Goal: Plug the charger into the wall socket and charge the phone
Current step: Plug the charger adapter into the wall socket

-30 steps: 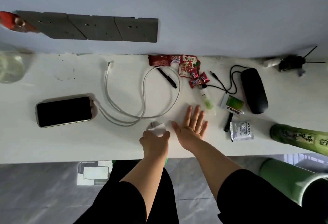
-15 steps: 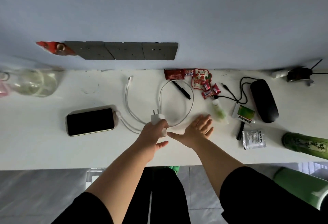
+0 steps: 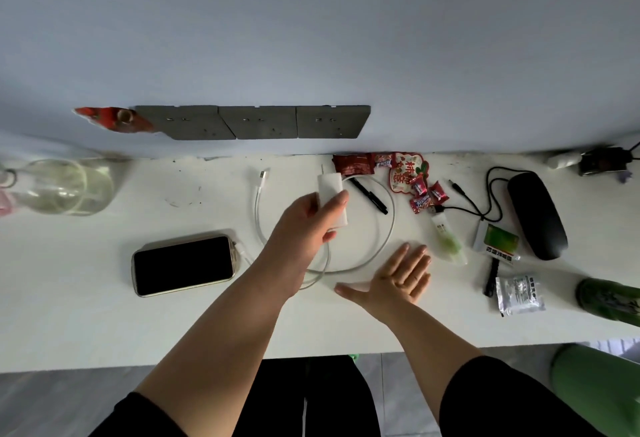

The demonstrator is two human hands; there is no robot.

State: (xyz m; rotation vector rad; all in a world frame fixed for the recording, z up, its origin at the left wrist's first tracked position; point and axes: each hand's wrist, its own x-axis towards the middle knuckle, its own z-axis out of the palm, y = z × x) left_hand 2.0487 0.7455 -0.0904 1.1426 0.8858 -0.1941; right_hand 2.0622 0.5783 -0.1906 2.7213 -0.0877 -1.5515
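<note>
White charger brick (image 3: 331,198) is clamped in the left hand (image 3: 304,225), thumb on top, fingers wrapped underneath, held up above the tabletop (image 3: 86,318) with the prongs aimed at the wall. Right hand (image 3: 398,277) is just lying flat and spread out on the tabletop, palm down, holding nothing, a bit to the right of the left wrist. White cable (image 3: 381,246) loops around on the surface under and between the hands, one end goes into the phone (image 3: 183,265), which lies face up with a dark screen to the left, and the free plug end (image 3: 264,175) sits further back near the wall. Wall sockets (image 3: 256,122) are a row of three grey plates just above the back edge, all unplugged as far as I can see, and something red (image 3: 107,118) sits against the left one. As for containers, a clear glass jar (image 3: 65,187) at far left has what looks like pale liquid, hard to tell, and a green bottle (image 3: 609,301) lies at the right edge. Right side is pretty cluttered: red candy wrappers (image 3: 412,176), black pen (image 3: 370,194), black glasses case (image 3: 536,214), black cord (image 3: 485,201), small foil packet (image 3: 519,294). Nothing sits directly between the charger and the sockets.
</note>
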